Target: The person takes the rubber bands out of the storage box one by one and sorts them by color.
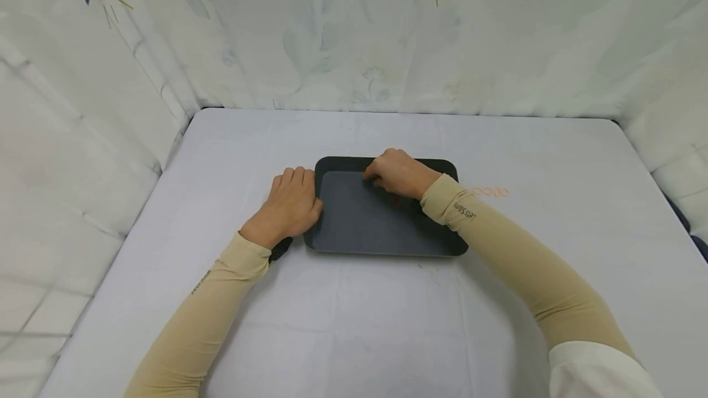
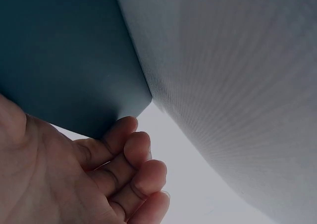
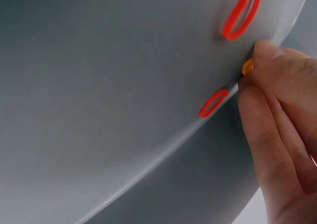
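At the near right, a white sleeve (image 1: 600,373) is being worn over the upper end of a beige right arm cover (image 1: 525,275); a matching left arm cover (image 1: 204,312) is being worn on the other forearm. Both arms are being held above a white-covered table (image 1: 387,324). A dark item (image 1: 281,249) is showing beside the left wrist.

The dark grey tray (image 1: 359,226) is resting on the table, between the two hands. Its left side is being gripped by the left hand (image 1: 290,201): the thumb is being set at the rim, and the bent fingers are being placed against the outer wall.

Inside the tray, an orange ring (image 3: 246,66) is being pinched between thumb and fingertip of the right hand (image 1: 401,174), the grip being kept narrow. Two red rings (image 3: 210,100) are lying near these fingertips, one along the inner edge line.

To the right of the tray, a row of small orange loops (image 1: 490,191) is lying on the table. Beyond the far table edge, a printed curtain (image 1: 359,35) is hanging.
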{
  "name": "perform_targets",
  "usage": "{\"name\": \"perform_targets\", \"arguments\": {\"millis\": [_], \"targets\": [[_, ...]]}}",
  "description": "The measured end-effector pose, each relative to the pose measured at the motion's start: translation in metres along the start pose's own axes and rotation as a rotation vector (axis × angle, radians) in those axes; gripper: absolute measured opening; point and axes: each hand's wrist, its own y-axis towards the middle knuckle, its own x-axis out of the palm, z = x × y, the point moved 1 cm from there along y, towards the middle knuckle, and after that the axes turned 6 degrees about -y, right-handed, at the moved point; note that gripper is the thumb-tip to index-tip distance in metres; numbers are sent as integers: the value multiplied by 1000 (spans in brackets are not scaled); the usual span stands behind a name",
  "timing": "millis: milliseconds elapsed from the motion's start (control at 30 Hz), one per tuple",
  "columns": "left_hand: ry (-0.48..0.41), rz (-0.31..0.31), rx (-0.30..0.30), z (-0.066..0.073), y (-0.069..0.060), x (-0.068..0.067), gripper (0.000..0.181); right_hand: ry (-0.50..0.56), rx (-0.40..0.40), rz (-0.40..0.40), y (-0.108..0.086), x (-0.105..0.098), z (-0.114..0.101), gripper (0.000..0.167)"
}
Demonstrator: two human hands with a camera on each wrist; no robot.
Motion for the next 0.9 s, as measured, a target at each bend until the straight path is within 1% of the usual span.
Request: {"name": "perform_targets", "arguments": {"millis": [133, 267, 533, 900], "targets": [[-1, -1, 2, 1, 0, 0, 29, -27, -12, 18, 0, 0, -1, 23], [-2, 2, 4, 1, 0, 0, 28, -32, -17, 26, -1, -1, -1, 23], [-10, 9, 11, 2, 0, 0, 29, -9, -19, 55, -4, -1, 2, 22], [-7, 3, 5, 0, -1, -1, 28, 18, -20, 77, -8, -6, 0, 24]]}}
